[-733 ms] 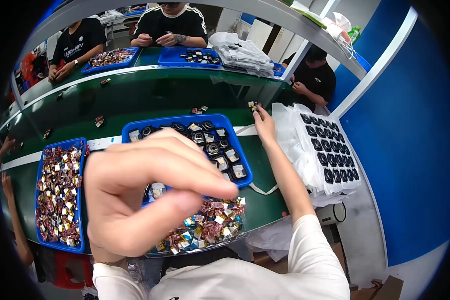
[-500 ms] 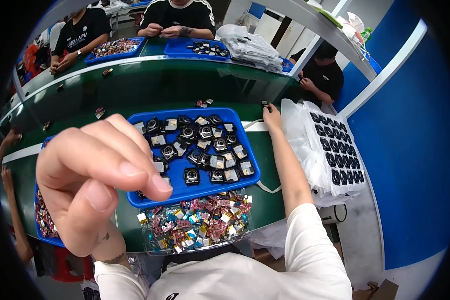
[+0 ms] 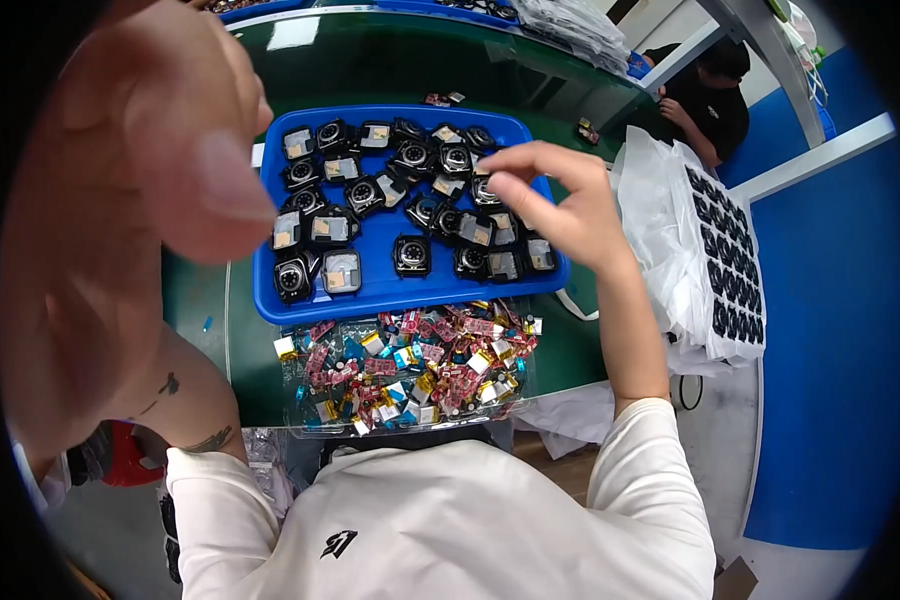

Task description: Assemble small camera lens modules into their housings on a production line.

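green worktable, blue wall on right, grey floor, white shelf rail.

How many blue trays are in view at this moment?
2. One blue tray of small black parts lies under the right hand; a second blue tray's edge shows at the top. The raised left hand may hide others.

Head-worn fisheye, looking steeply down, close over blue tray
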`<state>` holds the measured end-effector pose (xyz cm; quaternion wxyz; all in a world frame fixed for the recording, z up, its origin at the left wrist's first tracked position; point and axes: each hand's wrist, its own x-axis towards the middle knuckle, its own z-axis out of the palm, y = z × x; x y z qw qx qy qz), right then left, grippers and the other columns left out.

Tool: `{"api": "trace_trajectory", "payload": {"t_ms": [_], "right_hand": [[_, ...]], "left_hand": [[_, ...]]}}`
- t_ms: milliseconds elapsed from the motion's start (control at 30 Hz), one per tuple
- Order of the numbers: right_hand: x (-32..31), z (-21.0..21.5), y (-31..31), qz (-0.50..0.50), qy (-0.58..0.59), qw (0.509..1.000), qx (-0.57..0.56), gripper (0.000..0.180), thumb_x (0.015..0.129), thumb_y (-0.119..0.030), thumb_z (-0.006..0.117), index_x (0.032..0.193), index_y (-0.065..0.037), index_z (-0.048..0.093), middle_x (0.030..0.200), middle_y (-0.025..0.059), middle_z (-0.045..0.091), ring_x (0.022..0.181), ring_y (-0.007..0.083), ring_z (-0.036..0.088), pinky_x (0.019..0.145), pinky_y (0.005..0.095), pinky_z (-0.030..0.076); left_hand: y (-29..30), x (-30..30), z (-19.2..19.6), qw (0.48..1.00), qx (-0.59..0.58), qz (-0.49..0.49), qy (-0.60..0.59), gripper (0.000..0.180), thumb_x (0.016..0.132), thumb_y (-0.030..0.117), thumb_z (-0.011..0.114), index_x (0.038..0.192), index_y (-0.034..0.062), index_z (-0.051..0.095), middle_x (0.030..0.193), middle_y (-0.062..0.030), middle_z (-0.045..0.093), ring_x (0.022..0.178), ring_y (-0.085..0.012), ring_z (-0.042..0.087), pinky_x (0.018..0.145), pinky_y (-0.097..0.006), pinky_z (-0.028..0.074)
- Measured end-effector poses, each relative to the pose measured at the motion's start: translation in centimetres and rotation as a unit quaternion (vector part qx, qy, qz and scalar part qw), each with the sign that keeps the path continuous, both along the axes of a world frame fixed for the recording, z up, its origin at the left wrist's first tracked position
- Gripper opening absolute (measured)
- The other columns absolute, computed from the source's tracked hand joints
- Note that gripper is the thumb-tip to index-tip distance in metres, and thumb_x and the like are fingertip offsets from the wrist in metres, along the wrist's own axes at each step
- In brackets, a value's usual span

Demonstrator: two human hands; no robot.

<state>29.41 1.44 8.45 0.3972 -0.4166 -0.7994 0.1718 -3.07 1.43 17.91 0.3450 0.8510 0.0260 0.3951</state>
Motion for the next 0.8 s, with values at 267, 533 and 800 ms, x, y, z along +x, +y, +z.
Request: {"api": "trace_trajectory", "payload": {"t_ms": [267,533,800], "right_hand": [[-5.6,-4.7,-4.5,0.190,-0.222,0.952,0.092,0.020,0.067,-0.020,0.075,0.067,-0.008,0.059,0.068,0.0035,0.045,0.066,0.0189,0.051,0.057,0.0329,0.039],[-4.9,-2.1,-3.5,0.188,-0.087,0.978,-0.028,0.014,0.071,-0.015,0.074,0.077,-0.005,0.066,0.075,0.0042,0.056,0.068,0.0181,0.055,0.058,0.0309,0.044],[-4.5,4.0,-1.3,0.145,0.360,0.910,-0.149,0.013,0.085,-0.008,0.067,0.091,0.003,0.063,0.080,0.0080,0.065,0.069,0.0115,0.064,0.061,0.0229,0.053]], "left_hand": [[0.8,1.3,-1.6,0.999,-0.027,0.008,-0.028,0.037,0.098,0.024,0.030,0.123,0.0072,0.050,0.077,0.0012,0.046,0.075,-0.0123,0.040,0.081,-0.032,0.031],[-0.7,6.6,-1.8,0.985,-0.057,0.146,-0.074,0.017,0.087,0.008,0.053,0.090,-0.0066,0.062,0.082,-0.0111,0.062,0.069,-0.0134,0.061,0.066,-0.023,0.048],[0.7,8.2,-2.6,0.981,-0.115,0.158,0.017,0.015,0.082,0.006,0.063,0.093,-0.0037,0.065,0.087,-0.0087,0.066,0.082,-0.0121,0.062,0.073,-0.025,0.048]]}}
